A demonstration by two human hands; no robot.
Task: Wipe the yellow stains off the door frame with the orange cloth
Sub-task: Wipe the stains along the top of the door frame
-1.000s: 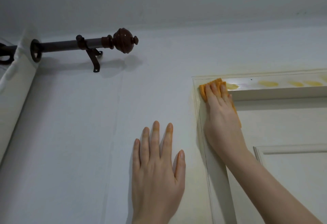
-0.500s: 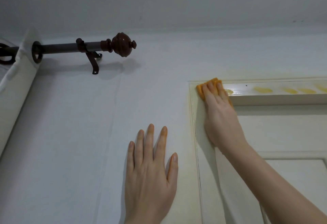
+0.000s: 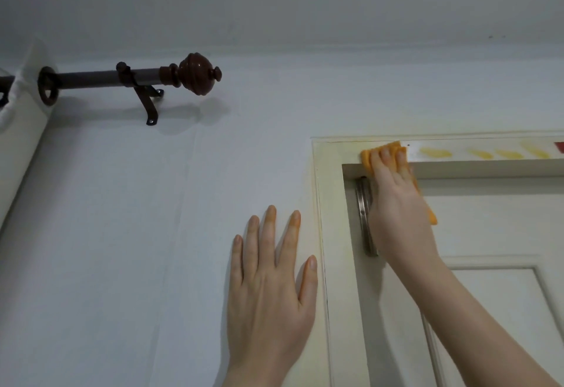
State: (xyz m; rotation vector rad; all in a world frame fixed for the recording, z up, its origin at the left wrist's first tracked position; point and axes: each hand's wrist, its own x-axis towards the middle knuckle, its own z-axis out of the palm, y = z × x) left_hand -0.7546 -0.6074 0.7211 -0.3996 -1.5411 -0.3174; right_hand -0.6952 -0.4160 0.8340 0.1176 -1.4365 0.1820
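Observation:
A cream door frame runs up the right side, and its top bar carries several yellow stains in a row to the right. My right hand presses the orange cloth flat against the top bar, just left of the nearest stain; a cloth corner hangs out below the hand. My left hand lies flat on the white wall, fingers spread, beside the frame's left upright, holding nothing.
A dark brown curtain rod with a round finial and bracket is mounted on the wall at upper left, with a white curtain hanging from it. A metal hinge sits inside the frame. A small red mark shows at the bar's far right.
The view shifted left and down, so the frame's corner and hinge now show. My right hand slid the cloth rightward along the top bar, over the stain nearest the corner. My left hand stays on the wall.

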